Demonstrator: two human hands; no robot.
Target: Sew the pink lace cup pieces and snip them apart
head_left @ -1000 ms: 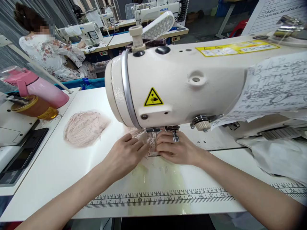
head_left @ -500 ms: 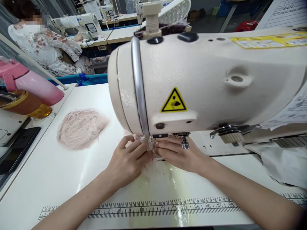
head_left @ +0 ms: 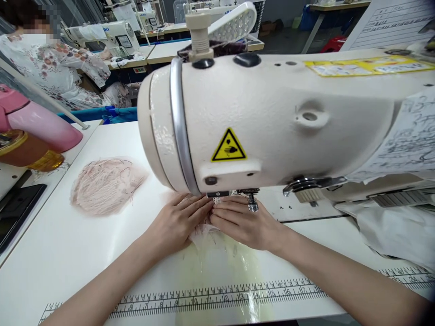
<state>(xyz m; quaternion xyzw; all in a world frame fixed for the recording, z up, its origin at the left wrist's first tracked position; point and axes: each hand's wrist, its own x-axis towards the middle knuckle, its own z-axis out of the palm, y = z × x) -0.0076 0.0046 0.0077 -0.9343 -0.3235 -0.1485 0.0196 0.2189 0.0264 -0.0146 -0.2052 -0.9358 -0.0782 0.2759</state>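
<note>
Sewing machine (head_left: 265, 117): looms across upper center and right.
Left hand (head_left: 176, 222): just flattened from a curl; grip hidden.
Right hand (head_left: 244, 222): fingers together, grip hidden.
Pink cloth (head_left: 203, 230): just below center, under both hands, apparently being smoothed.

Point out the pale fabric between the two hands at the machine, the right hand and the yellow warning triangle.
Pale fabric (head_left: 201, 232): head view, its near edge.
Right hand (head_left: 246, 224): head view, back of the hand.
Yellow warning triangle (head_left: 229, 147): head view, its middle.
</note>
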